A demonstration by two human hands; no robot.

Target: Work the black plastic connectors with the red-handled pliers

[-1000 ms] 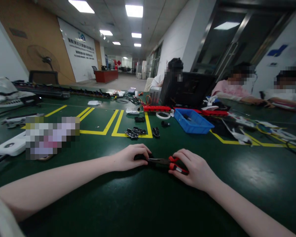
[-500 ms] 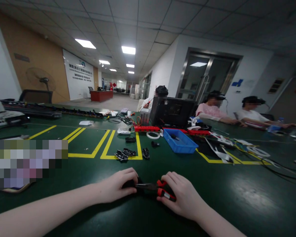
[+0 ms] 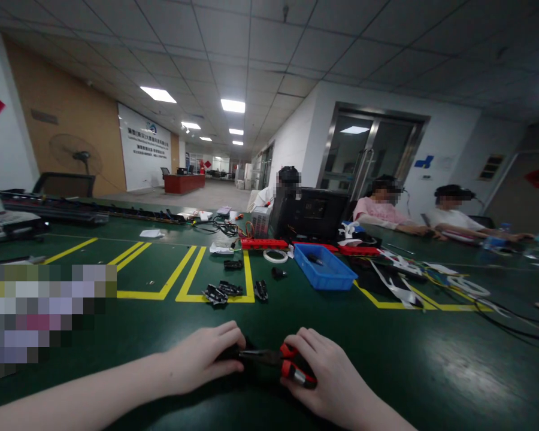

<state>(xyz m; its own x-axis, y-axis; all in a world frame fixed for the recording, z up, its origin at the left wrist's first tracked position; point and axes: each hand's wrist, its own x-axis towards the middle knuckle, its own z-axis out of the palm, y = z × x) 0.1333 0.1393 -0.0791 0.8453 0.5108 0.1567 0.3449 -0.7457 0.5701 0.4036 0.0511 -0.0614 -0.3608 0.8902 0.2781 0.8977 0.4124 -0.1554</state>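
Observation:
My right hand (image 3: 321,374) is closed round the red and black handles of a pair of long-nose pliers (image 3: 269,357). The jaws point left and reach a small black part (image 3: 229,353) that my left hand (image 3: 211,357) pinches between thumb and fingers. Whether the jaw tips grip the part or only touch it, I cannot tell, as the fingers cover much of it. Beyond the hands lie several black plastic pieces (image 3: 230,288) near a yellow-taped corner, with one more piece (image 3: 261,291) just right of the tape.
A blue tray (image 3: 326,278) with a dark item inside stands ahead to the right. Behind it are a red power strip (image 3: 264,244), a tape roll (image 3: 275,256) and a black computer case (image 3: 312,206). Cables (image 3: 471,287) lie at right. Other people sit across the table.
The view has tilted up slightly, so the scene sits lower in the picture. Both hands keep their hold on the pliers and the black part, with little other movement.

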